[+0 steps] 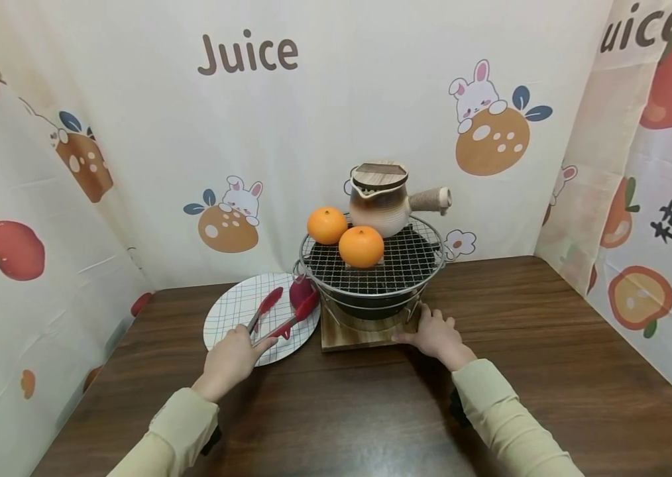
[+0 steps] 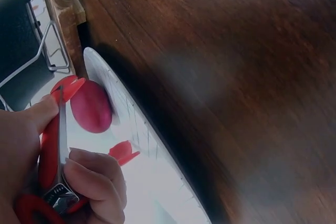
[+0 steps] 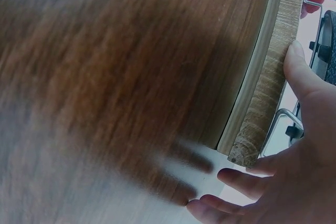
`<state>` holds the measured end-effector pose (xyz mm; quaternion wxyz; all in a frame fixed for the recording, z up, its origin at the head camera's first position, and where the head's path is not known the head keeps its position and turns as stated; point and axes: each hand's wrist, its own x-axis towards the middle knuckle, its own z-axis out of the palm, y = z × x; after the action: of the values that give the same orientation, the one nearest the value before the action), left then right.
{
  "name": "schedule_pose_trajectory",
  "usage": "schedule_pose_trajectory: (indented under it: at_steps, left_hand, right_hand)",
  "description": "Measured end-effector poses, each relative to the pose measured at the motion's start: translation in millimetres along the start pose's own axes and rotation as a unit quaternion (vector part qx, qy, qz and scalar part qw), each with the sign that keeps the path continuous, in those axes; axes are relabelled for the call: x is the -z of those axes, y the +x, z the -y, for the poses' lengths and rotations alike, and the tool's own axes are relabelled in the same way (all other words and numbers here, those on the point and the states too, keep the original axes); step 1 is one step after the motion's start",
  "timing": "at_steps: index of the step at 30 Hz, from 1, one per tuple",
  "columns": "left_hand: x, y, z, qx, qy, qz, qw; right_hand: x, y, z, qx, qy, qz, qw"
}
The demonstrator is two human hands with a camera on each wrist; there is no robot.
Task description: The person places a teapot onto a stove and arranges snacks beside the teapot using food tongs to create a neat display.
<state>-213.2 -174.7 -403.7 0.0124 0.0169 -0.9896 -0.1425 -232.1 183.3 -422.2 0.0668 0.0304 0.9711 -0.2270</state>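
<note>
My left hand holds red-tipped metal tongs over a round white plate with a grid pattern. A smooth, dark red, rounded thing lies on the plate beside one tip; in the left wrist view the tongs' arms are spread apart. My right hand rests at the front right corner of a wooden board, thumb against its edge and the other fingers loosely extended. On the board stands a round grill bearing two oranges and a clay teapot.
The brown wooden table extends in front of the plate and board. A fruit-patterned curtain hangs behind and along both sides. The teapot's rope-wrapped handle juts out to the right above the grill rim.
</note>
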Motion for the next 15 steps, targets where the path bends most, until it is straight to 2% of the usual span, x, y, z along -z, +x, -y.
schedule_pose_trajectory:
  at_steps: [15]
  left_hand:
    - [1.7,-1.0,3.0,-0.026,0.036,-0.033,0.9985]
  right_hand:
    - [1.4,0.6,-0.3,0.001,0.004,0.000,1.0000]
